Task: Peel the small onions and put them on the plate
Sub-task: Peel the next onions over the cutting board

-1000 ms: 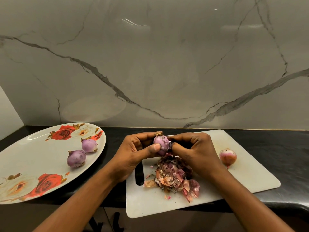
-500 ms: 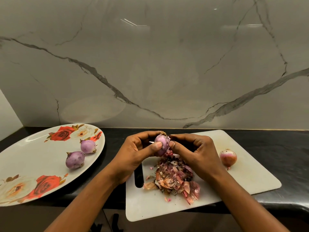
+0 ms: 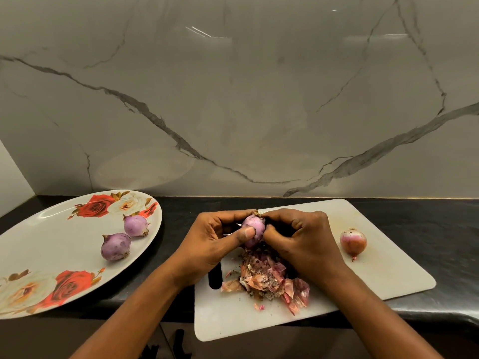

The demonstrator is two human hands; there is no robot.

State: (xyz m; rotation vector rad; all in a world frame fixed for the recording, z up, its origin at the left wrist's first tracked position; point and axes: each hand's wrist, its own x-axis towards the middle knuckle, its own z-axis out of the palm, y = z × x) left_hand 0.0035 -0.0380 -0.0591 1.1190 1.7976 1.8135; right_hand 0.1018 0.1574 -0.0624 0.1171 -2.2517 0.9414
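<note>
My left hand [image 3: 215, 239] grips a small purple onion [image 3: 255, 228] above the white cutting board [image 3: 388, 270], its thumb pressed on the front of the onion. My right hand [image 3: 303, 239] has its fingers curled against the onion's right side. Below the hands lies a heap of onion skins [image 3: 269, 281]. One unpeeled reddish onion [image 3: 353, 242] sits on the board to the right. On the left, two peeled onions [image 3: 115, 246] [image 3: 136, 225] lie on the white plate [image 3: 51, 242] with red rose prints.
The board and plate rest on a black countertop [image 3: 427, 224], the board overhanging its front edge. A grey marble wall [image 3: 233, 99] stands right behind. A strip of bare counter separates plate and board.
Both hands keep working the same onion; it has turned slightly in the fingers, and my right hand's fingers have closed in tighter on its right side. Nothing else moved.
</note>
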